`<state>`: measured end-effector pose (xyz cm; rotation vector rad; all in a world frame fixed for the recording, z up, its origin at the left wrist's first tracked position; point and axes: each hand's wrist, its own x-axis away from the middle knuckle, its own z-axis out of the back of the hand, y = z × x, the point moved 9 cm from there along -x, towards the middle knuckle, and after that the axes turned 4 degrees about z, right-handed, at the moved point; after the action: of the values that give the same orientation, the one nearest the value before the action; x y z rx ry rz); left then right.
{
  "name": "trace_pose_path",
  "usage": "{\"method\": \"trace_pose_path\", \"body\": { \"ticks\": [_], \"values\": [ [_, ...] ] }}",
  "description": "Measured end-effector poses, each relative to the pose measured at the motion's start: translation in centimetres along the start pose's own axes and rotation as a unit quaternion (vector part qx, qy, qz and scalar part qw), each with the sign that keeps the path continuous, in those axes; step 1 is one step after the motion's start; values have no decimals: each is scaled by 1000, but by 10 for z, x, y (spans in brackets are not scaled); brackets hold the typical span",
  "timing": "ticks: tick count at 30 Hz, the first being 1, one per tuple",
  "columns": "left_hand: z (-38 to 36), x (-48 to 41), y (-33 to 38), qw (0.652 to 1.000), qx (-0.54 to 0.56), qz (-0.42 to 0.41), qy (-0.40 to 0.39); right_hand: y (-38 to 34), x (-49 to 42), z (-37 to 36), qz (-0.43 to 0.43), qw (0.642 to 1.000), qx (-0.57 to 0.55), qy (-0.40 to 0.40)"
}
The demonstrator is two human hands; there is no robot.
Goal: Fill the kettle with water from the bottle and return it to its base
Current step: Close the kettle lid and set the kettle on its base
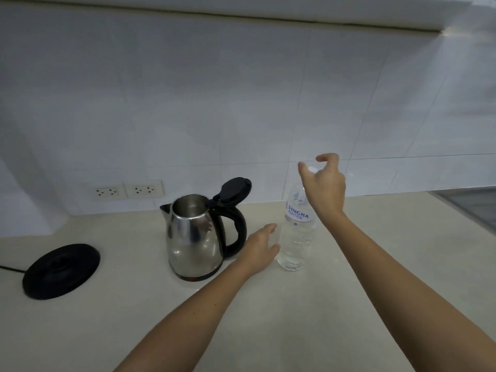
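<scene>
A steel kettle (192,237) with a black handle stands on the counter, its black lid (234,190) flipped up. Its round black base (61,269) lies apart, to the left. A clear water bottle (296,237) with a blue and white label stands upright to the right of the kettle. My left hand (261,249) is open beside the bottle's lower part, fingers spread, at or just short of touching it. My right hand (323,181) hovers over the bottle's top with curled fingers around the white cap; whether it grips the cap is unclear.
The beige counter (308,312) runs back to a white tiled wall with two power sockets (128,189) behind the kettle. A black cord leaves the base at the left edge. A darker recess (472,205) sits at the far right.
</scene>
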<state>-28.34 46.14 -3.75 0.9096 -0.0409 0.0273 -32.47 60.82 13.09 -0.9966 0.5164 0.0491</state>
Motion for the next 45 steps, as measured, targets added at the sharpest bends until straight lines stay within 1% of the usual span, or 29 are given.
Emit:
{"method": "trace_pose_path", "body": {
  "ticks": [1, 3, 5, 7, 9, 10, 11, 12, 13, 15, 16, 18, 21, 23, 26, 30, 33, 35, 36, 38, 39, 41, 42, 43, 45],
  "values": [
    [14, 8, -2, 999, 8, -22, 32, -10, 12, -4, 24, 999, -29, 17],
    [47, 27, -10, 993, 24, -65, 95, -24, 38, -25, 36, 997, -69, 3],
    [82, 49, -18, 980, 20, -106, 167, -26, 58, -52, -7, 993, -118, -20],
    [120, 74, -32, 953, -20, -135, 269, -25, 76, -84, -69, 982, -164, -57],
    [155, 94, -49, 921, -71, -117, 365, -25, 91, -112, -112, 971, -184, -102],
    [171, 101, -62, 912, -75, -85, 393, -27, 98, -124, -118, 968, -188, -119],
    [184, 104, -76, 911, -65, -46, 404, -29, 102, -132, -120, 966, -191, -128],
    [192, 102, -93, 917, -48, 1, 396, -32, 105, -138, -121, 965, -195, -128],
    [197, 97, -110, 928, -31, 49, 368, -35, 106, -142, -118, 965, -199, -122],
    [192, 84, -140, 953, -4, 126, 275, -45, 105, -146, -91, 971, -186, -116],
    [187, 79, -151, 963, 12, 146, 228, -52, 105, -148, -65, 976, -169, -119],
    [178, 70, -162, 972, 52, 165, 159, -70, 103, -153, 2, 985, -119, -126],
    [168, 58, -166, 975, 102, 158, 114, -98, 102, -167, 119, 982, -22, -147],
    [166, 54, -164, 978, 103, 150, 104, -110, 106, -183, 178, 968, 49, -171],
    [164, 50, -161, 983, 94, 133, 89, -117, 118, -209, 228, 937, 144, -220],
    [163, 49, -159, 986, 77, 129, 76, -114, 134, -235, 283, 872, 278, -287],
    [163, 47, -161, 986, 67, 134, 77, -102, 138, -245, 290, 836, 331, -327],
    [160, 47, -162, 987, 55, 133, 77, -97, 140, -247, 299, 824, 339, -341],
    [159, 46, -162, 987, 51, 133, 76, -98, 138, -248, 297, 829, 326, -344],
    [157, 45, -164, 987, 36, 137, 76, -97, 130, -248, 263, 855, 288, -342],
    [156, 45, -165, 987, 26, 141, 76, -96, 124, -248, 230, 871, 278, -334],
    [156, 46, -166, 985, 17, 150, 80, -86, 110, -249, 136, 895, 285, -314],
    [155, 46, -168, 984, 19, 155, 80, -80, 105, -249, 98, 898, 298, -309],
    [155, 47, -169, 984, 23, 161, 78, -76, 103, -251, 81, 896, 311, -307],
    [154, 48, -171, 983, 27, 163, 76, -76, 101, -254, 95, 894, 320, -298]
  ]
}}
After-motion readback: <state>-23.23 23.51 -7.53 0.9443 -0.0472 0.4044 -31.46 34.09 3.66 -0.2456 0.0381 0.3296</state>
